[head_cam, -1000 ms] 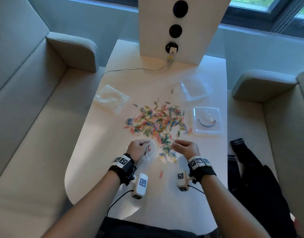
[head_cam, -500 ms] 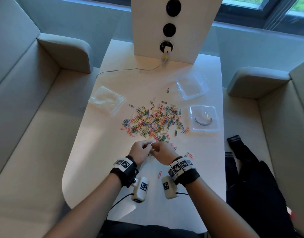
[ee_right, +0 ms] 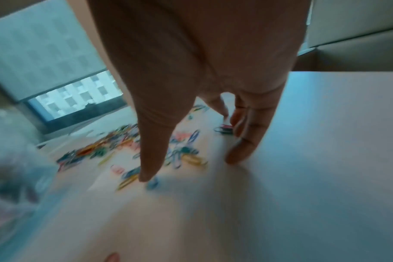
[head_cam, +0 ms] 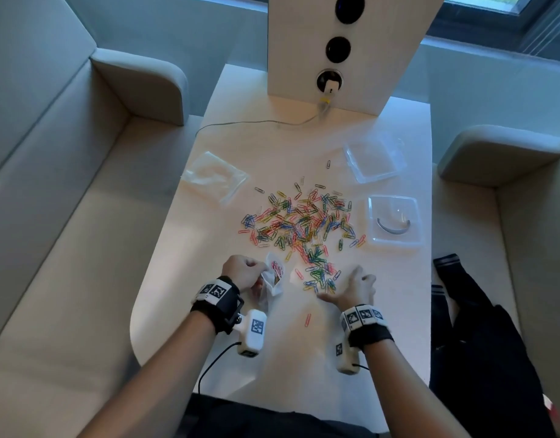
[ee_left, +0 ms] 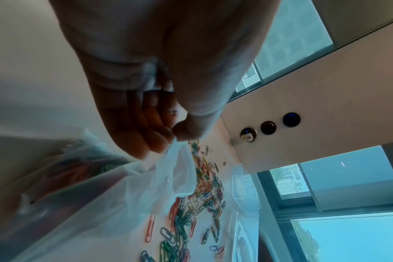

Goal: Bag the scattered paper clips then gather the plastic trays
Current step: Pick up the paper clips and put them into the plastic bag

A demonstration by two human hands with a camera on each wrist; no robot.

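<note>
Coloured paper clips (head_cam: 300, 224) lie scattered over the middle of the white table (head_cam: 183, 273). My left hand (head_cam: 243, 273) pinches the rim of a small clear plastic bag (head_cam: 274, 275) that holds some clips; the left wrist view shows thumb and fingers on the bag (ee_left: 168, 177). My right hand (head_cam: 351, 287) is spread open, fingertips (ee_right: 146, 175) down on the table around the near clips (ee_right: 182, 154). Two clear plastic trays sit at the right, the far tray (head_cam: 375, 161) and the near tray (head_cam: 394, 221).
A second clear bag (head_cam: 213, 178) lies at the table's left. A white upright panel (head_cam: 345, 49) with sockets stands at the back, a cable (head_cam: 256, 123) trailing from it. One red clip (head_cam: 308, 319) lies apart near me. Sofas flank both sides; dark clothing (head_cam: 481, 339) lies at the right.
My right hand has left the bag's mouth and moved right, down onto the near clips with fingers spread. The left hand still holds the bag.
</note>
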